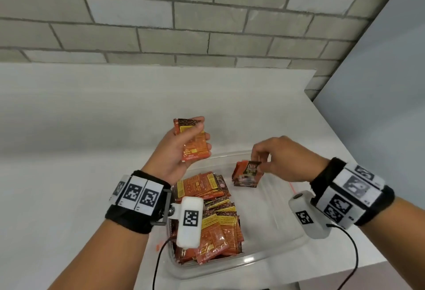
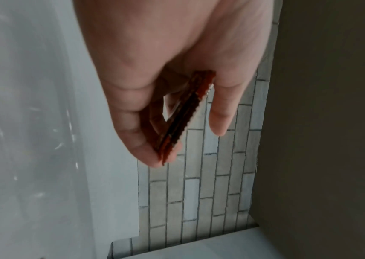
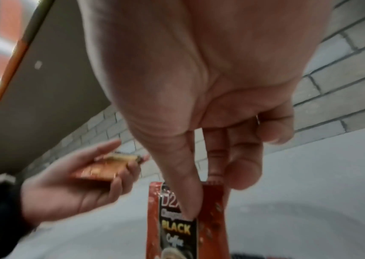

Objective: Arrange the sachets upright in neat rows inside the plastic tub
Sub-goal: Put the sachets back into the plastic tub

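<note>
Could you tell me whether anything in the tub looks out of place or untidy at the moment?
Yes: the sachet pile on the plastic tub's left side lies flat and jumbled, not upright. Only the few sachets under the right hand stand.

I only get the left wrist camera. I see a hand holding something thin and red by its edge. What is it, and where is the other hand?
Observer: Those are orange sachets, a small stack that the left hand holds up above the tub.
Operator: And the other hand?
Observer: The right hand pinches the top of some upright sachets at the tub's far end.
Operator: Does it say anything on them?
Observer: Yes, the right wrist view shows "BLACK" and "Coffee" on the front one.
Operator: Are there more left?
Observer: Many lie in a loose heap on the tub's left side.
</note>
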The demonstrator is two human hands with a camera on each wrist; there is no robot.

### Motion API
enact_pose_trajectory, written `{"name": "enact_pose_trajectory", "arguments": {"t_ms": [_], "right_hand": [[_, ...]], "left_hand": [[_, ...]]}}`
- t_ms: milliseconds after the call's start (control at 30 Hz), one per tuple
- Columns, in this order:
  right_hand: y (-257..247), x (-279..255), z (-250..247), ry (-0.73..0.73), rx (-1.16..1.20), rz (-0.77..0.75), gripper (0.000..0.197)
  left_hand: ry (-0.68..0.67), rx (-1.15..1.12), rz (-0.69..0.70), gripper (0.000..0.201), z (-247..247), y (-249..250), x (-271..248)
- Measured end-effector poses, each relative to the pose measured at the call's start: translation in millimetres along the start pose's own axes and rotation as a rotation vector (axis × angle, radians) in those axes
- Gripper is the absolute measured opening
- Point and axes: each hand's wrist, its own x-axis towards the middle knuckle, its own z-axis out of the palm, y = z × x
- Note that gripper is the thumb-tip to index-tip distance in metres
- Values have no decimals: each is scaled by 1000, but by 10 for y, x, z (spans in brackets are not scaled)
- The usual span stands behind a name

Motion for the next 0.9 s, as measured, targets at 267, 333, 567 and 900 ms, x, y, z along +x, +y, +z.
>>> {"name": "enact_pose_trajectory", "arguments": {"t_ms": [267, 333, 567, 900], "right_hand": [[-31, 123, 349, -153, -332, 101, 10], [-34, 160, 354, -144, -374, 104, 12], [-64, 225, 383, -184, -482, 107, 14], [-159, 256, 391, -162, -623, 75, 13]], "left_hand": [[24, 0, -18, 49, -87, -53, -34], [18, 2, -29, 45, -88, -66, -48], [18, -16, -31, 43, -98, -69, -77], [5, -12, -33, 42, -115, -92, -61]]}}
